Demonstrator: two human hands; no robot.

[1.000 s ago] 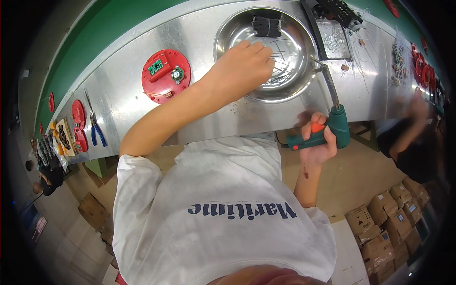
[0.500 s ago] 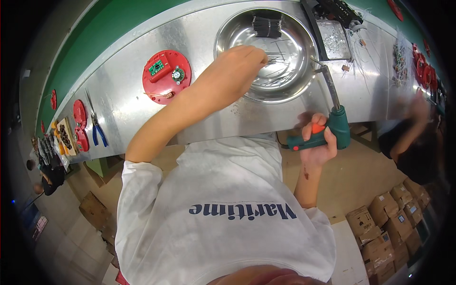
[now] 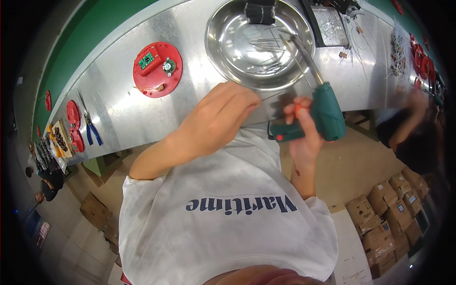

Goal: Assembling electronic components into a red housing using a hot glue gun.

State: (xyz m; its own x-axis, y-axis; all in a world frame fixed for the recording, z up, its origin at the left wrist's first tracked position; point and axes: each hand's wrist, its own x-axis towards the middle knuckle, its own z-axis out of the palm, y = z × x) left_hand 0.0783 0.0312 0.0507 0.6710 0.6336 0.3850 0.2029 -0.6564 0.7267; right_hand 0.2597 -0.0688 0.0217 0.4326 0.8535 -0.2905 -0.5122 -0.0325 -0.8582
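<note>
My left hand (image 3: pixel 219 116) is over the front part of the steel bench, its fingertips pinched on a thin dark wire (image 3: pixel 271 97) that points right. Wrapped around the handle of a green pistol-shaped soldering gun (image 3: pixel 331 114) is my right hand (image 3: pixel 306 135), with the thumb at the orange-red trigger. The gun's long metal tip reaches up over the right rim of a steel bowl (image 3: pixel 216 57). Loose thin wires (image 3: pixel 266 45) lie in the bowl, and a bundle of black wires (image 3: pixel 260 13) rests at its far side.
Left of the bowl lies a round red housing (image 3: pixel 154 83) with a green circuit board. Blue-handled pliers (image 3: pixel 93 135) and smaller red parts (image 3: pixel 72 114) are farther left. A tray (image 3: pixel 331 26) and loose wires stand at right, near another person's arm (image 3: pixel 413 116). Cardboard boxes (image 3: pixel 382 204) are stacked below.
My left hand has come out of the bowl toward me, carrying a thin wire. The soldering gun has shifted left and its tip now extends over the bowl. The view has shifted slightly.
</note>
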